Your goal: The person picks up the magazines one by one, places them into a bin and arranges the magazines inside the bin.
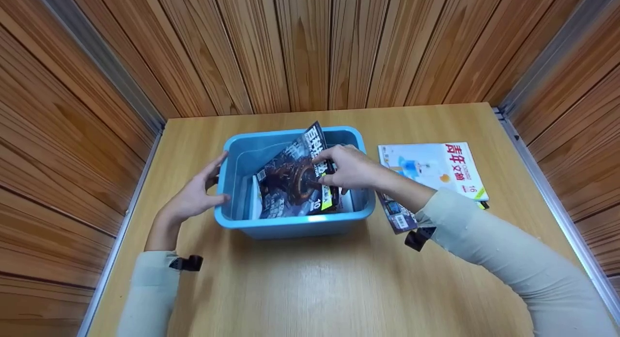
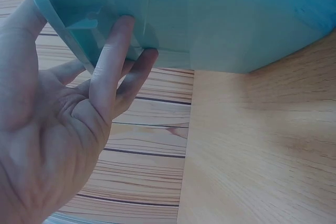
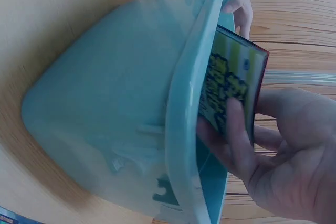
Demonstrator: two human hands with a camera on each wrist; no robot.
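Note:
A blue plastic bin [image 1: 290, 224] stands on the wooden table. Inside it a dark magazine [image 1: 290, 182] leans tilted, its top corner above the far rim. My right hand [image 1: 346, 168] pinches that magazine at its right edge, thumb on the cover; in the right wrist view the fingers [image 3: 233, 124] curl round the magazine [image 3: 231, 85] just inside the bin wall [image 3: 181, 124]. My left hand [image 1: 203, 189] rests with straight fingers against the bin's left outer wall; its fingertips [image 2: 123, 38] touch under the rim of the bin [image 2: 226, 19].
Two more magazines lie on the table right of the bin: a white-and-blue one [image 1: 433, 168] and a dark one [image 1: 395, 213] partly under my right forearm. Wooden panel walls close in the table at the back and both sides.

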